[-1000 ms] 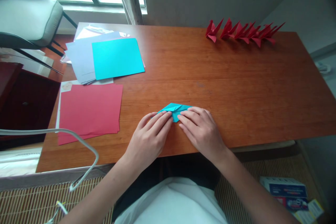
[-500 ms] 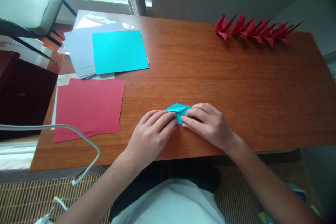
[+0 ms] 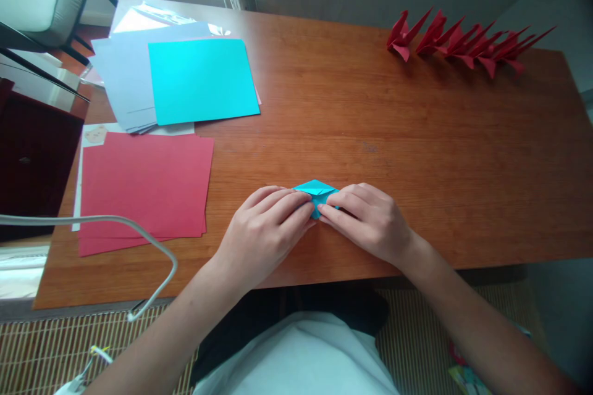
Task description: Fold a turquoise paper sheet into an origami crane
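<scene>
A small folded piece of turquoise paper (image 3: 315,187) lies near the table's front edge, between my two hands. My left hand (image 3: 273,219) grips its left side, fingers curled together on the paper. On the right side, my right hand (image 3: 365,213) pinches the paper with thumb and forefinger. A peaked flap shows along the far edge, with a crease below it. My fingers hide both side corners and much of the near part.
Red paper cranes (image 3: 467,43) stand in a row at the back right of the wooden table (image 3: 324,105). To the left lie red sheets (image 3: 146,188), a turquoise sheet (image 3: 204,80) and white sheets (image 3: 125,83). A white cable (image 3: 115,219) arches over the table's front left.
The camera view has shifted slightly. My left fingers have closed in a little further over the near part of the folded paper; my right hand keeps nearly the same hold.
</scene>
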`<state>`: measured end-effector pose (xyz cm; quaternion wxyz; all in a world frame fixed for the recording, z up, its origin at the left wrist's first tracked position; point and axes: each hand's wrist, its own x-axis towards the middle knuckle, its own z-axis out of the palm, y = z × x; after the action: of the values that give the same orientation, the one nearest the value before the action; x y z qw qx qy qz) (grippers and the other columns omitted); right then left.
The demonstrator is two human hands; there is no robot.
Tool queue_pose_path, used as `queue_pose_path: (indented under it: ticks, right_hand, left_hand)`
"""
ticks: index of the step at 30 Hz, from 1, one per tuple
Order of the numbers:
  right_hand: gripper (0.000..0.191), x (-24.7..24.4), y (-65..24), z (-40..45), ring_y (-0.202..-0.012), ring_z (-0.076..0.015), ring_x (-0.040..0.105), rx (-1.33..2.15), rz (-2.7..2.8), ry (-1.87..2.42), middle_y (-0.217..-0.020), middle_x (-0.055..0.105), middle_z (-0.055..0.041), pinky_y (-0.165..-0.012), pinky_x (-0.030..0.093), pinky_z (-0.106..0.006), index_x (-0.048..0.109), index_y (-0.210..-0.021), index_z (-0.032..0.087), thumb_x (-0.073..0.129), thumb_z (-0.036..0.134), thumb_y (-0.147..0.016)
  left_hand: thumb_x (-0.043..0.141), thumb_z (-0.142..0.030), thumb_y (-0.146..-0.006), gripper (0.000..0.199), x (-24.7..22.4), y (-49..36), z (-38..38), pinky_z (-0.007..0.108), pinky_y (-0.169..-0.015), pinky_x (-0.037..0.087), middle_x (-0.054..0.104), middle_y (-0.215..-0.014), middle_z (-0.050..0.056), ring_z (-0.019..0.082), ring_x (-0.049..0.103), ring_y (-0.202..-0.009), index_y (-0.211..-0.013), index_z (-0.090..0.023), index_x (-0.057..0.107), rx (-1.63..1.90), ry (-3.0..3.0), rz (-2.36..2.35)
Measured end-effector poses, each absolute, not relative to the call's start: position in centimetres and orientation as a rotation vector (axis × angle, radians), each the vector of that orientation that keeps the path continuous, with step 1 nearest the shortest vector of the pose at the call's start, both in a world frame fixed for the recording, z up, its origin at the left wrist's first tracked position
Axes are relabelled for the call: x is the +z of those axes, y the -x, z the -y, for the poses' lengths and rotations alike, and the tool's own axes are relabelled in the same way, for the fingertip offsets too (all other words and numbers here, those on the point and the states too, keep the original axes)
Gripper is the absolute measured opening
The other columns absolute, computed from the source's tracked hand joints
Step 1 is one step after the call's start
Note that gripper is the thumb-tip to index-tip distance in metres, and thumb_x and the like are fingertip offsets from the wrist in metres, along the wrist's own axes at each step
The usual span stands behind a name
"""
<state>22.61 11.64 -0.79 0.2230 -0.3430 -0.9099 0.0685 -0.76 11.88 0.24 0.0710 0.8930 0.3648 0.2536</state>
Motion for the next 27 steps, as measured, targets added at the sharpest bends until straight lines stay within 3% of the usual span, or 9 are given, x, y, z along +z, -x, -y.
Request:
queue_pose_path:
  ticks: [9,19,27]
  right_hand:
    - [0.011,-0.5,-22.4,-11.6,-0.089,-0.0205,0.064,0.222,2.477,0.991,-0.099,0.075,-0.0064,-0.077,0.051,-0.036,0.072,-0.101,0.02,0.065,0.027,-0.096]
    - [0.013,-0.4,-20.9,-10.1,-0.084,-0.0184,0.061,0.252,2.299,1.177,-0.094,0.074,-0.0046,-0.074,0.048,-0.034,0.073,-0.097,0.02,0.063,0.012,-0.095]
    - [0.01,-0.5,-19.9,-9.6,-0.089,-0.0203,0.057,0.455,2.13,1.338,-0.094,0.069,-0.007,-0.081,0.051,-0.036,0.073,-0.096,0.018,0.064,0.014,-0.095]
  left_hand:
    - [0.062,-0.02,-0.097,0.01,0.5,1.0,-12.5,0.034,-0.093,0.054,0.078,-0.107,0.002,0.018,0.072,-0.095,-0.098,-0.019,0.071,0.764,-2.742,-1.03]
    - [0.058,-0.017,-0.098,0.014,0.4,0.6,-11.9,0.039,-0.097,0.053,0.077,-0.109,0.005,0.021,0.069,-0.102,-0.098,-0.018,0.072,0.753,-2.747,-1.057]
    - [0.061,-0.012,-0.094,0.011,0.2,-0.2,-11.0,0.035,-0.075,0.055,0.074,-0.1,0.009,0.022,0.06,-0.087,-0.097,-0.015,0.072,0.823,-2.633,-1.185]
